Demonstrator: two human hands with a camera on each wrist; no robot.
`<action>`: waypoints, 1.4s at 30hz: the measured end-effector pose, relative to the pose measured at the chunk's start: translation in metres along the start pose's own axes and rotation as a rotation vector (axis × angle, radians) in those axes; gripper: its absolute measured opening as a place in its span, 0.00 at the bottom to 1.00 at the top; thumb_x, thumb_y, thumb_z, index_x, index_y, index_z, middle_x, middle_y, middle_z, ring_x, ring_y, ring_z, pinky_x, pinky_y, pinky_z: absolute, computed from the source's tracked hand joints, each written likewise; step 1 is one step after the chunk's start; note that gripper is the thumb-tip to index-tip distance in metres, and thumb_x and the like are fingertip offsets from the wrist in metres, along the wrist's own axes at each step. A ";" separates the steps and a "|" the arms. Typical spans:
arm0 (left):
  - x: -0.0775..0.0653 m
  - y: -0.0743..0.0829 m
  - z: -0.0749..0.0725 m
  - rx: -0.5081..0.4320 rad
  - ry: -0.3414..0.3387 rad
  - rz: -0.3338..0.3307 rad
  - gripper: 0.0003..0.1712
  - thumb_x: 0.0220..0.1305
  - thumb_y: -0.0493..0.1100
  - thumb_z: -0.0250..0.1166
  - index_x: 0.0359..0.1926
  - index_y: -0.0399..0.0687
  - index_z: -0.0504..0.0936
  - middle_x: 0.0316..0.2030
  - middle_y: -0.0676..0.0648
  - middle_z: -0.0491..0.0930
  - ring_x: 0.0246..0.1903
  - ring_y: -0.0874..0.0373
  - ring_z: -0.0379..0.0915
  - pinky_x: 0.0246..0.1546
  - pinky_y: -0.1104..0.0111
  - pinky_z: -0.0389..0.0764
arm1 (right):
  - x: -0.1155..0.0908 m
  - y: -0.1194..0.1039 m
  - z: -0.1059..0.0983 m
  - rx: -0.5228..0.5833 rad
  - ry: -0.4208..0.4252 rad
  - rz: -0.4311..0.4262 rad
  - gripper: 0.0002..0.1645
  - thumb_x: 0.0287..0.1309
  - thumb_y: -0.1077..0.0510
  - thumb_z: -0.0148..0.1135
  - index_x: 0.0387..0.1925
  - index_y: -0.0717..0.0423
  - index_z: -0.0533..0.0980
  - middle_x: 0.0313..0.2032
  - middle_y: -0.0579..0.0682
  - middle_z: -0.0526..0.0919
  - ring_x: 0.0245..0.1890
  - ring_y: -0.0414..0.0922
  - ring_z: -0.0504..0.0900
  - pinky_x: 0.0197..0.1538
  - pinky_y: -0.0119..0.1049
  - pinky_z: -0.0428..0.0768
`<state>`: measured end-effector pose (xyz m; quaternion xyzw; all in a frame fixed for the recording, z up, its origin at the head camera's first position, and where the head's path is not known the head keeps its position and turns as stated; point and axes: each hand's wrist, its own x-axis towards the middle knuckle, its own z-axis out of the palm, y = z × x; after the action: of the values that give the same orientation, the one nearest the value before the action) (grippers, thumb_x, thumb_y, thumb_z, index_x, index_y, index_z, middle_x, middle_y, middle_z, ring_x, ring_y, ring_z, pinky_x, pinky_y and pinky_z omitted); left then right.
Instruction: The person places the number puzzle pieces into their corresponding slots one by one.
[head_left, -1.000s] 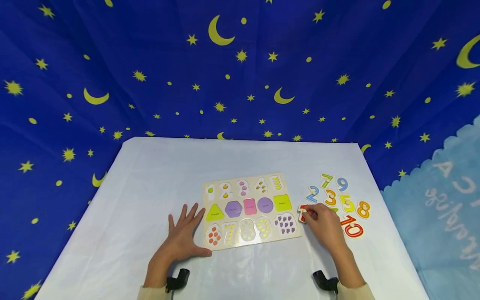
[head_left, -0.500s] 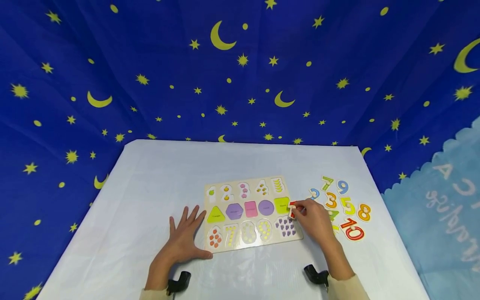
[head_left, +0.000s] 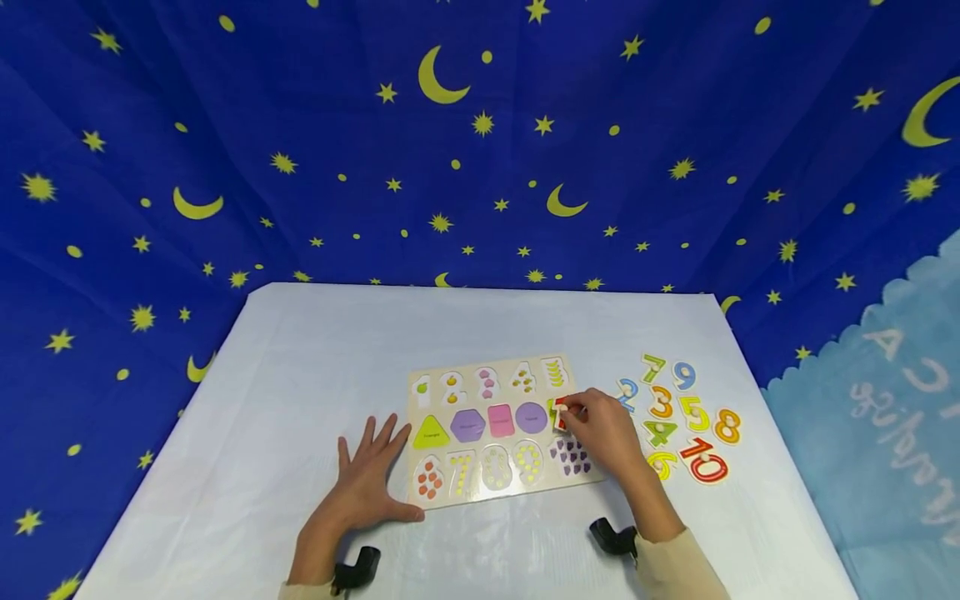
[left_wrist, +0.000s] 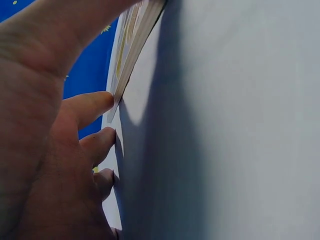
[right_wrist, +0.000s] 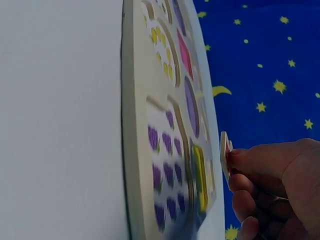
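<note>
My right hand [head_left: 611, 437] pinches a red number 1 puzzle piece [head_left: 560, 414] between thumb and fingers. In the head view the piece overlaps the yellow square of the number puzzle board [head_left: 480, 496]; the right wrist view shows the piece [right_wrist: 224, 157] raised above the board's surface. The board has fruit-pictured number recesses in two rows, with coloured shapes between them. My left hand [head_left: 367, 485] lies spread at the board's left side, its thumb at the near corner and index fingertip by the left edge. In the left wrist view, fingertips [left_wrist: 106, 100] reach the board's side.
Right of the board, several loose number pieces lie on the white table [head_left: 315, 350], among them a red 10 [head_left: 705, 461], an orange 8 [head_left: 727, 425] and a green 7 [head_left: 653, 367]. A blue star-and-moon cloth [head_left: 510, 150] hangs behind the table.
My right hand has carried the red number 1 from beside the loose pieces leftward over the board's right part. The green 4 and yellow 6 have come into view. The left hand stays put.
</note>
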<state>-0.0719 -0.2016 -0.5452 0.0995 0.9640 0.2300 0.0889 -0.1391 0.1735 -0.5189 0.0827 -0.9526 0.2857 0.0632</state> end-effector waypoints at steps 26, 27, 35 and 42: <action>-0.001 -0.002 -0.001 -0.011 -0.012 -0.004 0.77 0.20 0.78 0.74 0.74 0.55 0.55 0.75 0.47 0.44 0.72 0.41 0.27 0.60 0.34 0.24 | 0.016 -0.027 0.020 -0.011 -0.032 -0.040 0.10 0.55 0.53 0.69 0.39 0.50 0.85 0.27 0.40 0.77 0.23 0.38 0.71 0.27 0.34 0.71; -0.001 -0.001 -0.001 -0.006 -0.016 -0.007 0.77 0.20 0.79 0.73 0.75 0.55 0.55 0.75 0.47 0.44 0.72 0.41 0.27 0.60 0.34 0.24 | 0.017 -0.028 0.021 -0.010 -0.035 -0.043 0.10 0.55 0.53 0.69 0.39 0.50 0.85 0.27 0.40 0.77 0.24 0.38 0.71 0.28 0.34 0.71; 0.004 0.002 0.002 -0.014 -0.007 -0.011 0.78 0.19 0.78 0.74 0.74 0.55 0.55 0.75 0.48 0.44 0.72 0.41 0.27 0.61 0.34 0.25 | 0.026 -0.035 0.023 -0.049 -0.020 -0.069 0.09 0.52 0.54 0.70 0.36 0.51 0.86 0.26 0.40 0.76 0.23 0.37 0.71 0.28 0.35 0.72; 0.000 -0.002 0.003 -0.002 0.003 -0.007 0.78 0.18 0.79 0.74 0.74 0.56 0.56 0.75 0.48 0.44 0.72 0.42 0.27 0.61 0.35 0.24 | 0.030 -0.049 0.032 -0.032 -0.059 -0.104 0.08 0.51 0.53 0.70 0.34 0.50 0.85 0.25 0.38 0.76 0.24 0.36 0.71 0.27 0.34 0.72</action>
<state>-0.0720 -0.2023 -0.5491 0.0958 0.9642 0.2309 0.0882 -0.1612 0.1120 -0.5140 0.1397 -0.9529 0.2642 0.0511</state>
